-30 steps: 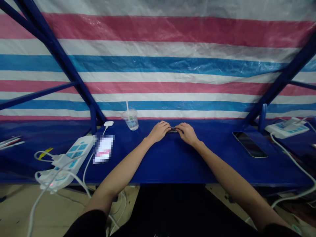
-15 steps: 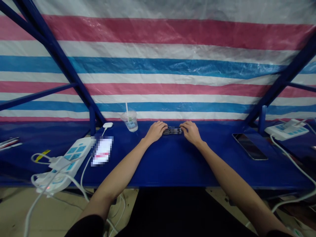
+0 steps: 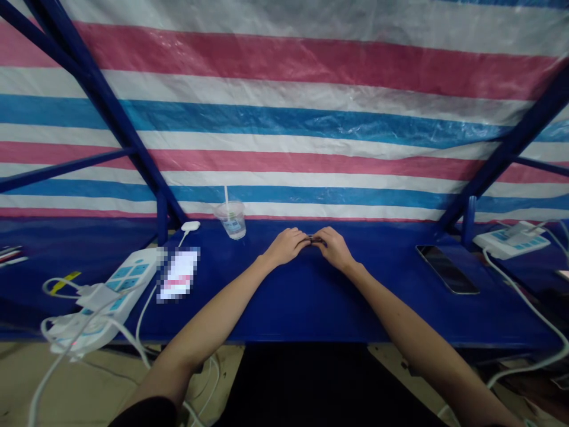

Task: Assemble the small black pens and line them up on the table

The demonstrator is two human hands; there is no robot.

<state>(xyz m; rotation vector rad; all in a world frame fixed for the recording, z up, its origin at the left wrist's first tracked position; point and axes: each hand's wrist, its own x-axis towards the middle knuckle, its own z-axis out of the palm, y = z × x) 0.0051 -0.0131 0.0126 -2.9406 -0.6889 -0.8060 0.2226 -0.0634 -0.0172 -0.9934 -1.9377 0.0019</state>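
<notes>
My left hand (image 3: pixel 287 245) and my right hand (image 3: pixel 334 248) rest close together on the blue table (image 3: pixel 311 296), near its back edge. Both have their fingers curled and pinched on a small dark object (image 3: pixel 315 239) held between them. Only a short bit of it shows between the fingertips, and I cannot make out what it is. My forearms reach forward from the bottom of the view.
A clear plastic cup with a straw (image 3: pixel 232 219) stands left of my hands. A white power strip with cables (image 3: pixel 109 287) and a blurred card (image 3: pixel 178 274) lie at the left. A dark phone (image 3: pixel 447 268) lies at the right, another power strip (image 3: pixel 509 239) beyond it. A striped tarp hangs behind.
My hands have drawn together again, hiding most of the dark object that showed stretched between them half a second ago. The view has shifted slightly.
</notes>
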